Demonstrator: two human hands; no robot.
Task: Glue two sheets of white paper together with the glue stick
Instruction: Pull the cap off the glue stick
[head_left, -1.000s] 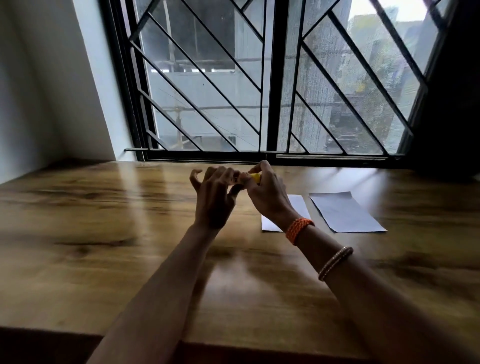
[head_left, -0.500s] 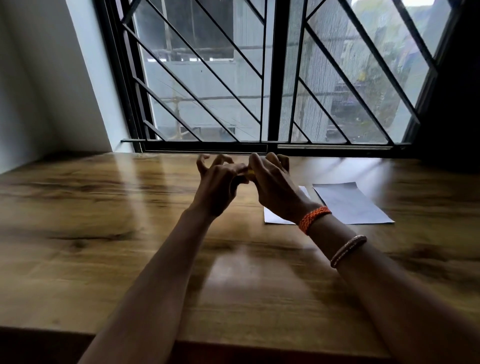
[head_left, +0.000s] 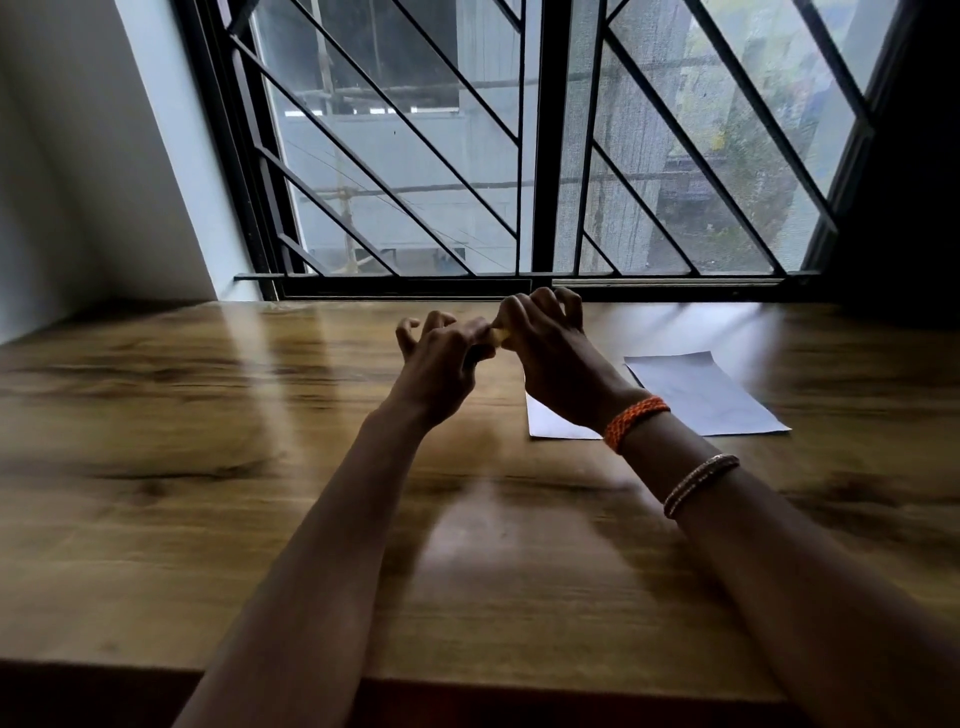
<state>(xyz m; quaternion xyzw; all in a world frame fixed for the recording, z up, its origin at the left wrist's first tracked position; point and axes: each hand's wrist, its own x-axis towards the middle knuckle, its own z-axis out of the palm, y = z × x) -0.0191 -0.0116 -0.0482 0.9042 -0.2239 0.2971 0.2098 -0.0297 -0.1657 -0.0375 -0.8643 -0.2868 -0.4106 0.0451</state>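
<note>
The glue stick (head_left: 497, 338) shows only as a small pale-yellow sliver between the two hands, lifted above the wooden table (head_left: 208, 467); the rest of it is hidden, so its cap and length cannot be made out. The right hand (head_left: 556, 364) is closed around it from the far side, and the left hand (head_left: 441, 364) pinches the near end with thumb and forefinger, its other fingers spread loose. Judging by that pose, the step is uncapping or winding up the stick. To do it well, the right hand should hold the body firm while the left pulls or twists straight along the stick's axis, not sideways, and only a little glue should be raised.

Below and to the right of the grip, two sheets of white paper lie flat: the nearer sheet (head_left: 550, 423) partly under the right wrist, the farther sheet (head_left: 701, 395) just beside it, apart from it. Neither appears glued.
</note>
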